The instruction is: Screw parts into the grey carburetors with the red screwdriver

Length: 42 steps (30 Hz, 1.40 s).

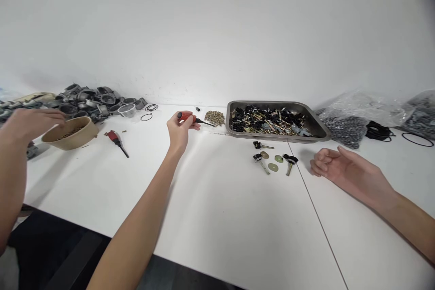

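My left hand (179, 130) reaches out over the white table (217, 199) and is closed on a red-handled screwdriver (190, 118), whose dark tip points right toward a small heap of brass screws (215, 118). My right hand (335, 166) rests on the table to the right, fingers loosely curled and apart, holding nothing. It lies just right of three small black-headed key parts (261, 161) and a few olive round washers (273, 167). Behind them stands a metal tray (319, 129) full of black and brass parts.
At the far left another person's hand (32, 122) hovers over a brown bowl (73, 138). A second red screwdriver (116, 139), a pile of grey metal housings (91, 99), a clear cup (127, 109), black rings (151, 108) and plastic bags of parts (353, 120) lie along the wall.
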Each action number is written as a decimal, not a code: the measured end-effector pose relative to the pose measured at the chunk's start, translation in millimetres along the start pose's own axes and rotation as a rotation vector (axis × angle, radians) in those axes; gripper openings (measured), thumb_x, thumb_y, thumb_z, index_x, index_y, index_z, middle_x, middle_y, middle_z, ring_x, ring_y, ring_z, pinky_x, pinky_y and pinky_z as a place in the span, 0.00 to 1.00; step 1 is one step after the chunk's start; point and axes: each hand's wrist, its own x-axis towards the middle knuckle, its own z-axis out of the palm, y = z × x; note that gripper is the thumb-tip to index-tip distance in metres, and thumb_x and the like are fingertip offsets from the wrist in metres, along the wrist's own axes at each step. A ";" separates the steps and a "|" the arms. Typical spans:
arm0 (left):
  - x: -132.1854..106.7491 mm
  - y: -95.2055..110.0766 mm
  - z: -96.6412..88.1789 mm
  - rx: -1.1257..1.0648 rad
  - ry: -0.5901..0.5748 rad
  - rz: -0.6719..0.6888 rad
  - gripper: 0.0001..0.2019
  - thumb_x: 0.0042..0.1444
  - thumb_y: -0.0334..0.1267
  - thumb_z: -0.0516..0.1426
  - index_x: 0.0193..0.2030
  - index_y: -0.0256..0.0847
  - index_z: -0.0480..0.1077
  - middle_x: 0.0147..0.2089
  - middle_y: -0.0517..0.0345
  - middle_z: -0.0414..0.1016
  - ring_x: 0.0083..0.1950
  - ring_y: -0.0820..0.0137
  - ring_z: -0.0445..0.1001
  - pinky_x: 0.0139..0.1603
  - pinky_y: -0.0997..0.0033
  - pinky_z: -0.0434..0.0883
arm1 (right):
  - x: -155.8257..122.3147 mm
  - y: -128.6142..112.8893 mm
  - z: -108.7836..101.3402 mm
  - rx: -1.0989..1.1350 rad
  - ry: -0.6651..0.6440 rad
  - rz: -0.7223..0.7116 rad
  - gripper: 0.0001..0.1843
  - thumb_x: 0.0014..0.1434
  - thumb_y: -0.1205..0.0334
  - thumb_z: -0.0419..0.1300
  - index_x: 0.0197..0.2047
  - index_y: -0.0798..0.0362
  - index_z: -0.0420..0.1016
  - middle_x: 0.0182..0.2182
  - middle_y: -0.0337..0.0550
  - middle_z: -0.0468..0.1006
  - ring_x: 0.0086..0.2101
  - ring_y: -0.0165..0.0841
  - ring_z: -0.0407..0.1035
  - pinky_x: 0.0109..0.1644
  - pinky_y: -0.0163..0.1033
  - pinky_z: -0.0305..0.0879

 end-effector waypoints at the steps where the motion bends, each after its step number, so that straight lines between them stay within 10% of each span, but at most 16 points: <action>1: -0.1 0.0 0.1 0.007 0.001 -0.004 0.11 0.46 0.37 0.61 0.36 0.33 0.70 0.32 0.55 0.73 0.25 0.69 0.75 0.28 0.64 0.78 | 0.0 0.0 0.1 0.003 0.002 0.000 0.20 0.61 0.48 0.54 0.29 0.53 0.77 0.26 0.45 0.65 0.29 0.36 0.59 0.33 0.42 0.64; 42: 0.3 -6.9 -2.6 0.053 0.117 0.080 0.13 0.50 0.40 0.58 0.39 0.35 0.67 0.33 0.57 0.71 0.27 0.73 0.75 0.32 0.66 0.78 | -1.1 -1.5 2.8 -0.010 0.020 0.002 0.20 0.62 0.48 0.54 0.29 0.52 0.77 0.25 0.45 0.64 0.29 0.37 0.58 0.33 0.44 0.62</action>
